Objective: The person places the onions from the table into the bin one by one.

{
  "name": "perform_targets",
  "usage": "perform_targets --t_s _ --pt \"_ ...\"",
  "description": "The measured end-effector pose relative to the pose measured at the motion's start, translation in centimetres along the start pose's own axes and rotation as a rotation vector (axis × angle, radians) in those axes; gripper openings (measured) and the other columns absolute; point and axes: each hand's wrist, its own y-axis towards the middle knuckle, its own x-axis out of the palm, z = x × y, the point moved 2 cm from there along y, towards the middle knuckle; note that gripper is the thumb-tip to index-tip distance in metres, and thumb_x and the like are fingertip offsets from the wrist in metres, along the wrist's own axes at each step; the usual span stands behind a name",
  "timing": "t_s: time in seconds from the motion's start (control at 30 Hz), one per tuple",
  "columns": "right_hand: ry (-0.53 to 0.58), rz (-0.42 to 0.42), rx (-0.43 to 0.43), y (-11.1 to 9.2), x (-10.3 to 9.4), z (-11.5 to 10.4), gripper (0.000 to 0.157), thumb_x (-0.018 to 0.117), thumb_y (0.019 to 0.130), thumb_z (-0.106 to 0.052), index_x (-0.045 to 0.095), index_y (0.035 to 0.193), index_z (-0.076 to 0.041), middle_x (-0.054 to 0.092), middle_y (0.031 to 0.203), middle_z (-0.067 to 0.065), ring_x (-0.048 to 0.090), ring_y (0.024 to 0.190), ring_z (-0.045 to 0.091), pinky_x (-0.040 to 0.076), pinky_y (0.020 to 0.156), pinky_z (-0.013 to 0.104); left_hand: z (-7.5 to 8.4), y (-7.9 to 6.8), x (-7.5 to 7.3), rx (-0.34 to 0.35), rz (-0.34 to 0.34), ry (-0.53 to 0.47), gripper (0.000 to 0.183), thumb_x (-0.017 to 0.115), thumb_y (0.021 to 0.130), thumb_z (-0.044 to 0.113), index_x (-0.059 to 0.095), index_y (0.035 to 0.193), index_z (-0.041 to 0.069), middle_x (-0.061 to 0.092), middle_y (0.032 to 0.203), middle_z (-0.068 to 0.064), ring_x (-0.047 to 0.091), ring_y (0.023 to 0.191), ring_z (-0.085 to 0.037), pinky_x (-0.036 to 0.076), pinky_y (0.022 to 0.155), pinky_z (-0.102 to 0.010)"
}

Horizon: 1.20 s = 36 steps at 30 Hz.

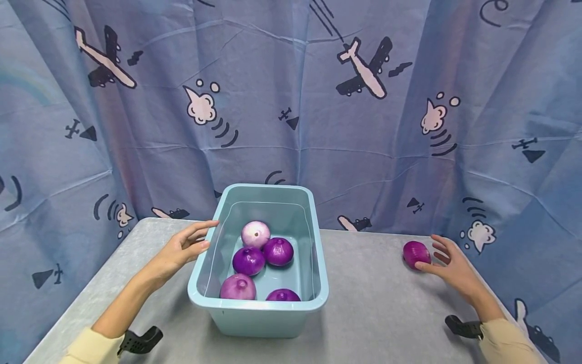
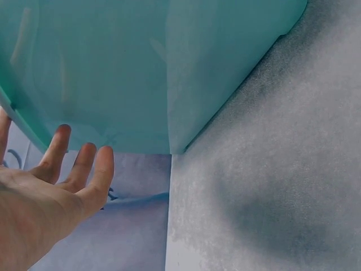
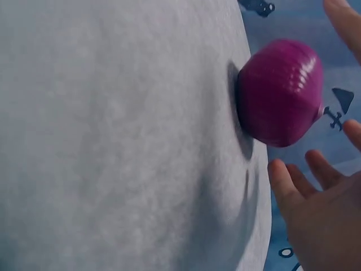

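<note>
A light blue plastic bin (image 1: 259, 318) stands on the table with several purple onions in it, among them a pale one (image 1: 255, 234) at the back and a dark one (image 1: 278, 252) beside it. My left hand (image 1: 184, 247) is at the bin's left rim, fingers loosely extended; the left wrist view shows the fingers (image 2: 103, 169) spread beside the bin's wall (image 2: 113, 73). Far to the right, a single purple onion (image 1: 416, 254) lies on the table. My right hand (image 1: 450, 265) is right beside it, fingers apart and thumb toward its near side. In the right wrist view, a gap shows between fingertips and onion (image 3: 279, 93).
The grey cloth-covered table (image 1: 368, 303) ends at a back edge just behind the bin and the lone onion. A blue curtain (image 1: 273, 101) with airplane prints hangs behind and along both sides. Black camera mounts (image 1: 142, 340) sit at the wrists.
</note>
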Motion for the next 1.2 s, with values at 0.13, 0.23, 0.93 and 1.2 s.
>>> perform_targets --t_s 0.13,0.23,0.93,1.2 --pt "0.019 -0.015 0.007 0.5 -0.2 0.7 0.100 0.076 0.095 -0.026 0.006 0.161 -0.001 0.014 0.157 0.038 0.024 0.137 0.062 0.030 0.101 0.071 0.0 0.0 0.0 0.006 -0.003 -0.007 0.050 0.059 0.104 0.016 0.045 0.151 0.009 0.047 0.147 -0.024 0.057 0.122 -0.028 0.051 0.093 -0.039" --pt "0.032 -0.018 0.018 0.8 -0.1 1.0 0.099 0.075 0.095 -0.027 0.006 0.161 -0.001 0.015 0.157 0.038 0.024 0.138 0.061 0.029 0.101 0.073 0.0 0.0 0.0 0.012 -0.007 -0.014 0.050 0.058 0.104 0.015 0.045 0.151 0.008 0.047 0.147 -0.024 0.057 0.122 -0.028 0.051 0.092 -0.039" --pt "0.071 0.206 0.090 1.3 2.4 1.0 0.083 0.077 0.093 -0.035 0.035 0.153 0.005 0.032 0.152 0.036 0.031 0.137 0.054 0.033 0.103 0.069 0.0 0.0 -0.1 0.014 -0.015 -0.015 0.049 0.057 0.104 0.015 0.045 0.151 0.009 0.047 0.146 -0.024 0.057 0.122 -0.029 0.051 0.093 -0.040" --pt "0.073 0.221 0.122 1.4 2.6 1.5 0.087 0.078 0.091 -0.040 0.035 0.153 0.003 0.031 0.153 0.035 0.032 0.137 0.055 0.033 0.103 0.069 0.0 0.0 -0.1 -0.001 -0.002 0.000 0.050 0.059 0.104 0.016 0.046 0.151 0.009 0.046 0.147 -0.024 0.055 0.124 -0.030 0.048 0.096 -0.046"
